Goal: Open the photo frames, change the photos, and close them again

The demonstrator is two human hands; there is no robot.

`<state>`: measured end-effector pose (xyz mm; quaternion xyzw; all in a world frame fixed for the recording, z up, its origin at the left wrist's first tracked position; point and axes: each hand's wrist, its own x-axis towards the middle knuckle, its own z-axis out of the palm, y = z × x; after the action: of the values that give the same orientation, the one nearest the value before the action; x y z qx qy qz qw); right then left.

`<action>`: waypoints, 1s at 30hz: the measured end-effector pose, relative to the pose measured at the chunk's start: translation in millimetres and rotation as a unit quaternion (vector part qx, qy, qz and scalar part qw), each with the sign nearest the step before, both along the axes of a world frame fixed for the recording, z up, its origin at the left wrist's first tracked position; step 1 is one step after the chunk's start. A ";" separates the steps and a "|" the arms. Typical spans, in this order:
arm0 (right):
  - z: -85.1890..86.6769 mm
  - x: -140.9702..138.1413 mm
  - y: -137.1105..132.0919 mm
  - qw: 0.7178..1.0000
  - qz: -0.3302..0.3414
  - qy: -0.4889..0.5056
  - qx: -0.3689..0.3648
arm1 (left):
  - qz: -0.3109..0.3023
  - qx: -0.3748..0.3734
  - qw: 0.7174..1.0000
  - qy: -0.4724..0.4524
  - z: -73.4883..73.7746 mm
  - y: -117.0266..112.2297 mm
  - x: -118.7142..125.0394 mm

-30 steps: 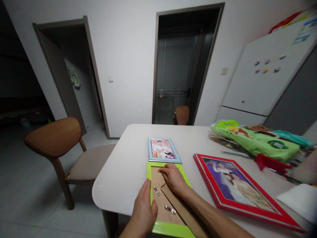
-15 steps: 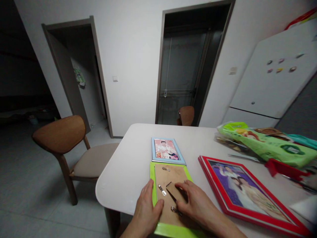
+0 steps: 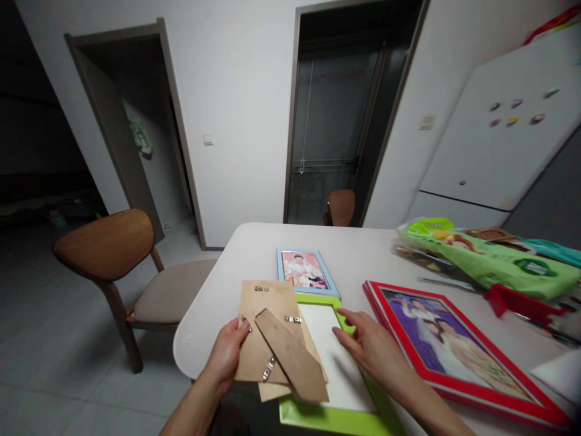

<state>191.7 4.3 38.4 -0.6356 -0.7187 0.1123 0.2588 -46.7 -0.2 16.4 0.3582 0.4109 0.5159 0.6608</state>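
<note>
In my left hand (image 3: 227, 350) is a brown picture frame backing board (image 3: 254, 309), gripped at its left edge and tilted. Metal clips and a hinged stand leg (image 3: 293, 354) sit on its face. Beneath it, a thin tan sheet (image 3: 275, 392) pokes out. The lime green picture frame (image 3: 324, 419) lies face down on the table, and a white sheet (image 3: 338, 363) shows inside it. My right hand (image 3: 379, 348) hovers over or touches the frame's right side, thumb and index finger apart, holding nothing.
A blue framed photo (image 3: 305, 270) lies just beyond the green frame. To the right is a red framed photo (image 3: 447, 345) on the white table (image 3: 204, 330). Further right are a green plastic package (image 3: 494, 257), a red object (image 3: 524, 306) and a chair (image 3: 109, 248) at left.
The backing board has come out of the green frame and moved left in my left hand, uncovering the white sheet. My right hand has let go of the stand leg and its fingers have spread.
</note>
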 end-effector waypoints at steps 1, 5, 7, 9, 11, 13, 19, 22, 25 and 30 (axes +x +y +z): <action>-6.6 4.9 0.7 1.000 -0.011 -0.015 -0.003 | -0.006 -0.011 1.000 -0.007 -1.4 -0.5 -1.7; -21.6 5.0 -5.2 1.000 0.011 0.016 -0.012 | -0.015 -0.031 0.998 -0.043 -6.5 -3.1 12.9; -23.4 -0.2 -7.8 0.995 0.036 0.081 -0.050 | -0.020 -0.031 0.997 -0.064 -6.0 -3.4 24.0; -24.0 -4.4 -6.8 0.985 0.043 0.141 -0.093 | -0.027 -0.029 0.996 -0.082 -3.4 -3.1 31.0; -24.3 -8.0 -4.1 0.982 0.046 0.155 -0.095 | -0.033 -0.030 0.994 -0.100 -0.6 -2.0 32.1; -24.2 -12.9 -3.2 0.988 0.076 0.121 -0.057 | -0.039 -0.041 0.993 -0.108 0.1 -0.3 28.3; -17.4 -29.6 -21.9 0.978 0.200 -0.059 -0.015 | -0.056 -0.091 0.992 -0.067 -11.1 6.2 2.8; -13.0 -27.5 -28.4 0.974 0.187 -0.129 -0.022 | -0.050 -0.098 0.993 -0.033 -14.0 7.7 -13.9; -11.2 -22.7 -27.8 0.972 0.169 -0.162 -0.029 | -0.029 -0.095 0.995 0.007 -11.8 9.5 -33.2; -10.6 -22.3 -23.9 0.970 0.157 -0.180 -0.050 | 0.038 -0.081 0.991 0.102 -2.6 13.1 -67.8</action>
<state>169.4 -19.7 27.9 -0.5369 -0.8375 0.0708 0.0722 -114.5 12.9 13.8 0.3387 0.5297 0.4664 0.6222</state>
